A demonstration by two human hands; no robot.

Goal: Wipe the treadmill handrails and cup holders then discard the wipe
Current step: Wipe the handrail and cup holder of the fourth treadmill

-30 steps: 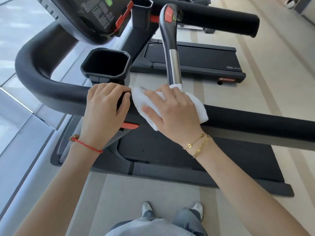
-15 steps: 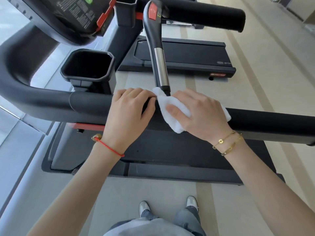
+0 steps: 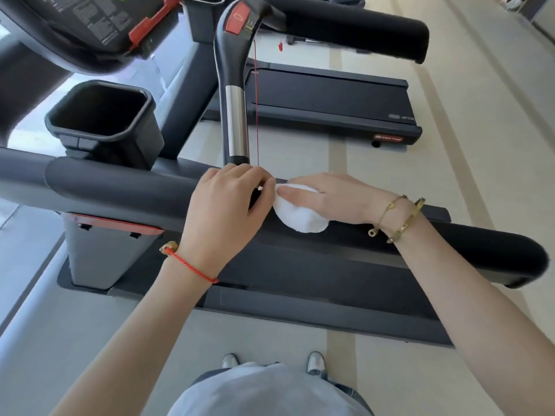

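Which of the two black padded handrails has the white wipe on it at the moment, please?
The near handrail, running across in front of the person. The right hand presses the white wipe onto it, while the far handrail beyond the upright grip is untouched.

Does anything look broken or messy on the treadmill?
Nothing looks broken or spilled. The right hand presses the white wipe on the handrail, the left hand rests beside it, and the cup holder looks empty.
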